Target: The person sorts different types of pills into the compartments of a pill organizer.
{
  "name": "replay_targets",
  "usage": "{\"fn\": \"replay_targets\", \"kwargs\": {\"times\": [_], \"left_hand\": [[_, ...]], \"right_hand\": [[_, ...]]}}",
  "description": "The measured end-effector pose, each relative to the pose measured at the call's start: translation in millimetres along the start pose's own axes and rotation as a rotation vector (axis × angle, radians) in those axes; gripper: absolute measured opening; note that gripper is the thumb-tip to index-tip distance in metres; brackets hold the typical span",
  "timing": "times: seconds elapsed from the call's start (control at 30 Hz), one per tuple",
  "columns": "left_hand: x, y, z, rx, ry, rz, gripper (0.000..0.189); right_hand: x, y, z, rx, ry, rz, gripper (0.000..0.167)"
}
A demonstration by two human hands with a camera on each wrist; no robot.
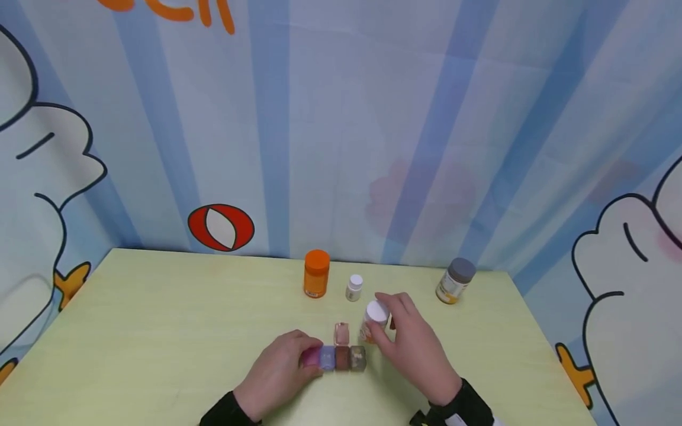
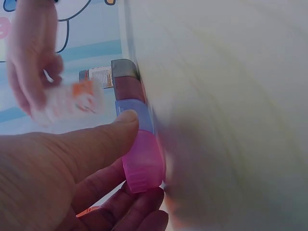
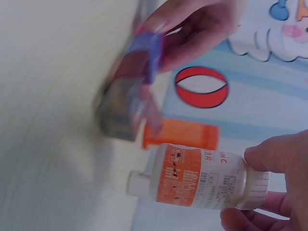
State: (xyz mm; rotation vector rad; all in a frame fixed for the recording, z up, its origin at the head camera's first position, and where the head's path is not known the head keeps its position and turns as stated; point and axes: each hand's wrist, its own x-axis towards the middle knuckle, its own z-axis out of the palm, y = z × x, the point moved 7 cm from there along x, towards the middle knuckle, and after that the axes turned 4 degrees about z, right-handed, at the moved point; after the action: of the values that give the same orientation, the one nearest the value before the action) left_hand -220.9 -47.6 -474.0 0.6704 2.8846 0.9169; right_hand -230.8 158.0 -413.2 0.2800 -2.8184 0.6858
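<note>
A small pill box [image 1: 327, 358] lies on the table, its row of compartments pink, blue, brown and grey. From the brown compartment a clear pinkish lid [image 1: 341, 334] stands open toward the back. My left hand [image 1: 282, 367] pinches the pink end, the thumb [image 2: 127, 115] along the front side near the blue part. Just right of the lid, my right hand [image 1: 412, 346] holds a white bottle [image 3: 197, 178] by its white cap [image 3: 255, 188]. An orange and white label with "C" printed on it wraps this bottle, which is upright in the head view.
Behind the pill box stand an orange bottle [image 1: 317, 275] with an orange cap and a small white bottle [image 1: 354, 289]. A grey-capped bottle [image 1: 454, 282] is at the back right. A printed curtain [image 1: 330, 148] hangs along the table's [image 1: 176, 331] back edge.
</note>
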Motion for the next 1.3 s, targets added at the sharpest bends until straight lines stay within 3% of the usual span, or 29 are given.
{"fn": "replay_targets", "kwargs": {"times": [0.2,0.43,0.63,0.83,1.0,1.1,1.3], "left_hand": [[0.6,0.1,0.6,0.001,-0.017,-0.017,0.037],[1.3,0.5,-0.5,0.004,-0.017,-0.015,0.037],[1.3,-0.6,-0.1,-0.004,-0.019,-0.022,0.037],[0.9,-0.3,1.0,-0.004,0.000,-0.012,0.040],[2.8,1.7,-2.7,-0.033,-0.019,-0.020,0.068],[2.6,8.2,-5.2,-0.110,-0.062,0.011,0.080],[-3.5,31.5,9.4,-0.349,-0.242,0.132,0.066]], "right_hand": [[-31.1,-13,-9,0.074,-0.139,-0.010,0.047],[-58.3,-29,9,0.119,-0.363,-0.164,0.049],[-63.2,-33,24,0.070,-0.523,-0.136,0.052],[-64.4,-34,28,0.011,-0.529,-0.166,0.048],[-63.8,-33,28,0.006,-0.541,-0.162,0.053],[-64.6,-33,25,0.009,-0.524,-0.165,0.058],[-66.1,-30,17,0.065,-0.481,-0.147,0.061]]}}
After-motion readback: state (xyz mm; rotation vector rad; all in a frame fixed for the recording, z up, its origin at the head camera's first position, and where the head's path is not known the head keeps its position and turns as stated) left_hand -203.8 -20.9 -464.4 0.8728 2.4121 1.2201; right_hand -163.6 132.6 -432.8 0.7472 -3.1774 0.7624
